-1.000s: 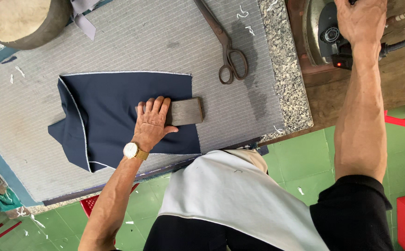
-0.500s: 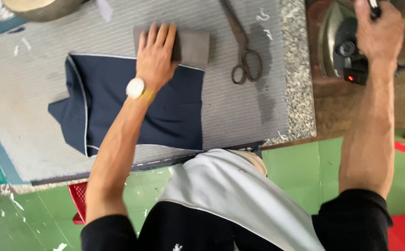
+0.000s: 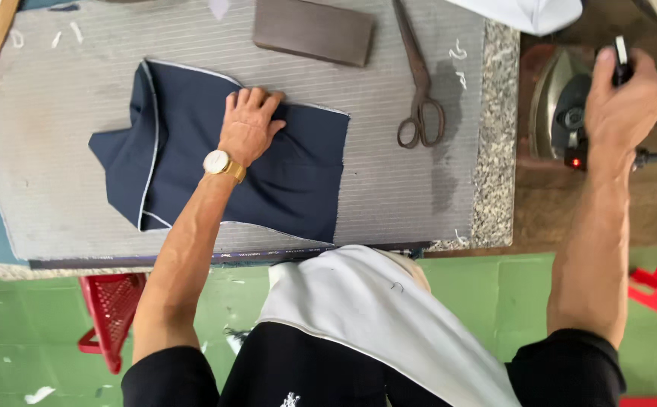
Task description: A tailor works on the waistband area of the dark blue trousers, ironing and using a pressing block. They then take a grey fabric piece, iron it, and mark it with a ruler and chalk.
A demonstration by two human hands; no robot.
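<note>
Navy cloth [image 3: 268, 177] with pale edging lies on grey striped pad [image 3: 65, 151].

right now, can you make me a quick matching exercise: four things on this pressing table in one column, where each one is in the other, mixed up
Things:
1. navy fabric piece
2. scissors
3. iron
4. grey block

Places:
a. gripped by the right hand, off the table's right edge
b. far edge of the table, untouched
c. flat under the left hand
d. lying closed, between the fabric and the speckled table edge

Pairs: 1-c, 2-d, 3-a, 4-b

Grey padded table [image 3: 57, 188] bears navy cloth [image 3: 283, 181], scissors [image 3: 419, 83], block [image 3: 313, 30]
</note>
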